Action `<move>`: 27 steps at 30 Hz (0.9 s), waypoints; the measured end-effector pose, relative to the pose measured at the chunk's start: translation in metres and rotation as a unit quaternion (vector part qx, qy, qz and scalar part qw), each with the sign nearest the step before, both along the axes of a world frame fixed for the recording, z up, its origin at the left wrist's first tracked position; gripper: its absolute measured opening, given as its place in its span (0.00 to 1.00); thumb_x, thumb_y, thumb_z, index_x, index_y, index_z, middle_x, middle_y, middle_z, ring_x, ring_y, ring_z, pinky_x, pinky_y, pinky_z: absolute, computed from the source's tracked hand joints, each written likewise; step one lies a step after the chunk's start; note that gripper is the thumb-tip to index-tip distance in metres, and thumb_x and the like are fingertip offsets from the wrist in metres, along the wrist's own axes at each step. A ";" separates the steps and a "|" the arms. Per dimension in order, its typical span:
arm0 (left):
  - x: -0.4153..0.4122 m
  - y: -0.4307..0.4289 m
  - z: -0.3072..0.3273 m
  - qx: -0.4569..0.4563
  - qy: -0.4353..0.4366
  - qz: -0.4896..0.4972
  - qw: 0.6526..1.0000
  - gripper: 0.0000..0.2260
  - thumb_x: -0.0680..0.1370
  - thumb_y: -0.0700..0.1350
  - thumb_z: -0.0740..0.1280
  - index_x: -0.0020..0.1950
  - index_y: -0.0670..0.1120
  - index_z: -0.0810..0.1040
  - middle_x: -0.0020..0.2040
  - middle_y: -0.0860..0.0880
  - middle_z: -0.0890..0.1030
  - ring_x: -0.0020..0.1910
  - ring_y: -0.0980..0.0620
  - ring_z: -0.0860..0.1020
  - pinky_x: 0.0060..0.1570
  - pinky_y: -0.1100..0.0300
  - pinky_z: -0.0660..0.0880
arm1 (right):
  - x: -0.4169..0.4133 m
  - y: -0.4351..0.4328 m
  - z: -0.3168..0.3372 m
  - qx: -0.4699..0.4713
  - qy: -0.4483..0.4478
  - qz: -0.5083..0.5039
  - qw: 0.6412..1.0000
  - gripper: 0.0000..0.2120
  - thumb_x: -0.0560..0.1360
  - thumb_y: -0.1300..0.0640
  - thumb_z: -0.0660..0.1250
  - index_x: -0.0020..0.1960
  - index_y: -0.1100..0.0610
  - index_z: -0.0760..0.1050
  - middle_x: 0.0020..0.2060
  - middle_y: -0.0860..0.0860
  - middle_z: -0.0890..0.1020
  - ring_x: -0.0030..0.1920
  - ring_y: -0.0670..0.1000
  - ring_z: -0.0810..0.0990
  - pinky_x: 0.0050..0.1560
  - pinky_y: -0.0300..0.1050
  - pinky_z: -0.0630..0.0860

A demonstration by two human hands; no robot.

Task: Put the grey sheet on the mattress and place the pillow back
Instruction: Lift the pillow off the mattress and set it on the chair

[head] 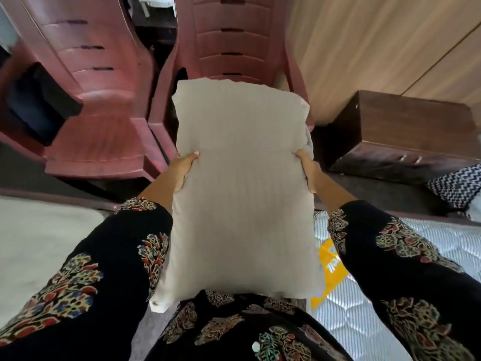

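Note:
A beige-grey pillow [242, 188] is held lengthwise in front of me, its far end over the seat of a maroon chair. My left hand [183, 169] grips its left edge, thumb on top. On the opposite edge, my right hand [308, 171] grips the same way. A bare white quilted mattress [385, 295] with a yellow label [331, 267] lies at the lower right, partly under my right arm. A pale grey cloth surface [39, 243] lies at the left; I cannot tell whether it is the sheet.
Two maroon plastic chairs [99, 105] [231, 40] stand side by side ahead. A dark wooden bedside cabinet [400, 136] stands at the right before a wood-panelled wall. A black-and-white zigzag cloth [458, 186] lies at the right edge. A dark object [36, 105] rests on the left chair's arm.

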State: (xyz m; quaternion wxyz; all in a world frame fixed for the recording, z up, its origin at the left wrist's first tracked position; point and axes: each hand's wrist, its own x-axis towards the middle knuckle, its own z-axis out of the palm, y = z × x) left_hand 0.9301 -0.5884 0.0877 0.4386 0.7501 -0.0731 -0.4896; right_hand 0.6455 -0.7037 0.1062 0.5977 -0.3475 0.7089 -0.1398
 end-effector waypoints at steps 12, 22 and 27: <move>0.098 -0.183 0.011 0.014 0.039 -0.012 0.999 0.19 0.80 0.46 0.64 0.70 0.45 0.68 0.61 0.46 0.76 0.56 0.46 0.76 0.56 0.51 0.73 | 0.101 -0.170 0.002 -0.019 -0.071 -0.107 0.992 0.12 0.57 0.60 0.63 0.41 0.55 0.72 0.54 0.55 0.76 0.46 0.55 0.76 0.46 0.48 0.76; 0.116 -0.315 0.004 0.029 -0.060 -0.019 0.998 0.18 0.82 0.40 0.57 0.72 0.44 0.66 0.66 0.45 0.74 0.59 0.46 0.74 0.60 0.52 0.72 | 0.136 -0.301 -0.025 -0.039 -0.009 -0.077 0.996 0.12 0.73 0.68 0.60 0.54 0.62 0.76 0.57 0.58 0.77 0.58 0.57 0.75 0.60 0.51 0.74; 0.110 -0.358 -0.008 0.084 -0.054 -0.010 0.995 0.21 0.83 0.40 0.51 0.76 0.48 0.58 0.70 0.47 0.67 0.67 0.44 0.68 0.65 0.45 0.66 | 0.148 -0.330 -0.041 -0.040 0.008 -0.007 0.999 0.17 0.77 0.68 0.58 0.65 0.64 0.70 0.55 0.58 0.76 0.49 0.54 0.76 0.50 0.48 0.77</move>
